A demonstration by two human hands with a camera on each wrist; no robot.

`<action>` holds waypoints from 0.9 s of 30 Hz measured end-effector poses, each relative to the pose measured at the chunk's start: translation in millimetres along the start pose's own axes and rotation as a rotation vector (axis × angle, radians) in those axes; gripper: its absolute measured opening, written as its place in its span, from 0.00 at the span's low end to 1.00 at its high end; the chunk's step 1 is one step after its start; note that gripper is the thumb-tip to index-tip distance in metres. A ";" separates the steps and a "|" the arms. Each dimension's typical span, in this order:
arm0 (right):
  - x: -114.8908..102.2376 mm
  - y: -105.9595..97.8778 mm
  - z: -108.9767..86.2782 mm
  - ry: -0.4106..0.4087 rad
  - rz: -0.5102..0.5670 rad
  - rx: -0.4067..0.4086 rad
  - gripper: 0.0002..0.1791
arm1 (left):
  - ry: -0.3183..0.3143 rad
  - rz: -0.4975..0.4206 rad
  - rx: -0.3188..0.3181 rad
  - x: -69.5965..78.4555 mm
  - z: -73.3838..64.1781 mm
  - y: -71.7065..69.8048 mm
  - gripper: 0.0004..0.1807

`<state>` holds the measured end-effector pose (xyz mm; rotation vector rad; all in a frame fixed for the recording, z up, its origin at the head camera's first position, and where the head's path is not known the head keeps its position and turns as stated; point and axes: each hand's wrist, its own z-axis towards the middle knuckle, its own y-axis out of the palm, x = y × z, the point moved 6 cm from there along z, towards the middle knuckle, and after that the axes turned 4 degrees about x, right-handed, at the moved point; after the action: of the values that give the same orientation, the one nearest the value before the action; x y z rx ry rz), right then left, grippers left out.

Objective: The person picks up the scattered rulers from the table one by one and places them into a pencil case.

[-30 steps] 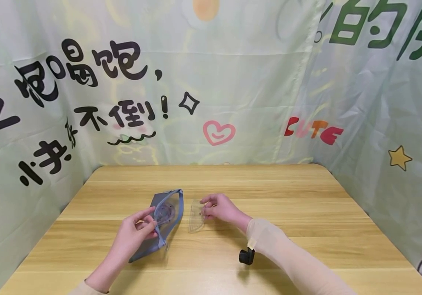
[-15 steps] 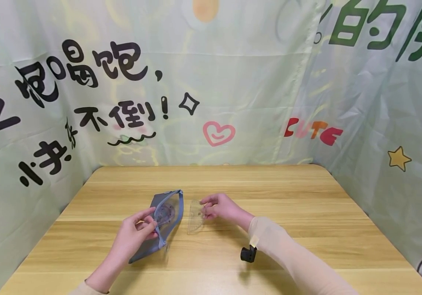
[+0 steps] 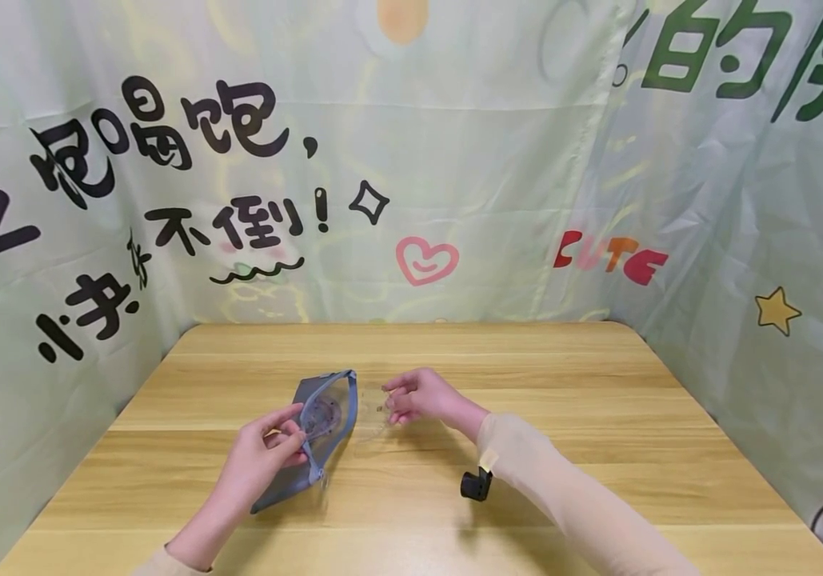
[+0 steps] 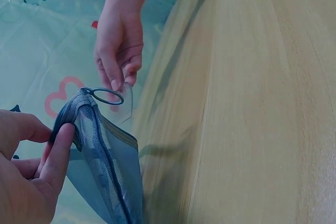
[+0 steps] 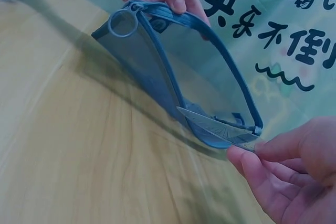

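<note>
A blue-grey see-through zip pouch (image 3: 283, 482) stands on the table with its mouth spread toward the right. My left hand (image 3: 258, 450) pinches the near side of its zip edge between thumb and fingers. Through the pouch's mouth a round, dark-patterned shape (image 3: 322, 416) shows. Just to the right, my right hand (image 3: 431, 398) pinches a clear plastic protractor (image 5: 214, 128) by one end. In the right wrist view the protractor's free end overlaps the pouch's lower zip edge (image 5: 167, 77). A ring pull (image 5: 123, 23) hangs from the zip.
The wooden table (image 3: 562, 376) reaches back to a pale printed cloth (image 3: 497, 200), which also hangs at both sides. A small black camera (image 3: 476, 485) sits under my right wrist, low over the table.
My right hand has moved a little left and away from me, bringing the protractor up to the pouch's mouth. My left hand and the pouch have stayed in place.
</note>
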<state>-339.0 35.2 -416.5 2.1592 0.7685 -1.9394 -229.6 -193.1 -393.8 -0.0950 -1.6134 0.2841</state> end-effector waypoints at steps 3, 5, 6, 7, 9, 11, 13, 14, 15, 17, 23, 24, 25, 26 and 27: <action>-2.6 2.0 1.2 -0.002 0.000 0.001 0.23 | -0.004 -0.002 0.002 -0.4 -0.2 0.0 0.27; -4.1 3.5 2.3 -0.005 0.002 0.001 0.23 | -0.006 -0.002 0.006 -0.5 -0.3 -0.1 0.27; -4.7 4.1 2.4 0.000 0.008 0.002 0.23 | -0.006 -0.002 0.007 -0.4 -0.6 -0.1 0.27; -5.1 4.9 3.1 0.000 0.012 0.000 0.24 | -0.006 -0.002 0.007 -0.3 -0.6 -0.2 0.27; -6.4 6.7 4.4 -0.003 0.014 -0.007 0.24 | -0.003 -0.001 0.008 -0.4 -0.5 -0.1 0.27; -7.8 8.7 5.9 -0.007 0.018 -0.020 0.24 | -0.001 -0.002 0.007 -0.6 -0.1 0.1 0.27; -8.9 10.6 7.7 -0.010 0.021 -0.033 0.24 | 0.004 -0.002 0.002 -0.8 0.1 0.6 0.27; -9.2 11.6 9.0 -0.012 0.022 -0.040 0.24 | 0.006 -0.004 0.002 -0.8 0.3 0.9 0.27; -9.6 12.5 10.2 -0.010 0.029 -0.047 0.24 | 0.002 -0.007 0.003 -1.0 0.6 1.3 0.27; -9.4 13.4 12.6 -0.012 0.033 -0.056 0.24 | 0.004 -0.008 0.002 -0.9 0.7 1.8 0.27; -10.7 16.5 17.7 -0.024 0.047 -0.074 0.24 | 0.013 -0.008 0.001 -0.1 -0.2 2.1 0.27; -11.2 17.4 18.6 -0.023 0.051 -0.075 0.24 | 0.013 -0.007 0.001 0.1 -0.3 2.2 0.28; -11.6 18.1 19.6 -0.024 0.052 -0.076 0.24 | 0.014 -0.006 0.000 0.1 -0.3 2.2 0.28; -11.8 18.8 20.7 -0.025 0.054 -0.075 0.24 | 0.014 -0.006 0.000 0.0 -0.2 2.3 0.28; -12.0 19.6 21.8 -0.023 0.054 -0.073 0.25 | 0.011 -0.006 0.001 0.1 0.0 2.4 0.28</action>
<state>-349.9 5.7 -412.9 2.0896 0.7564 -1.8770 -229.9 -190.8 -394.2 -0.0908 -1.6025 0.2794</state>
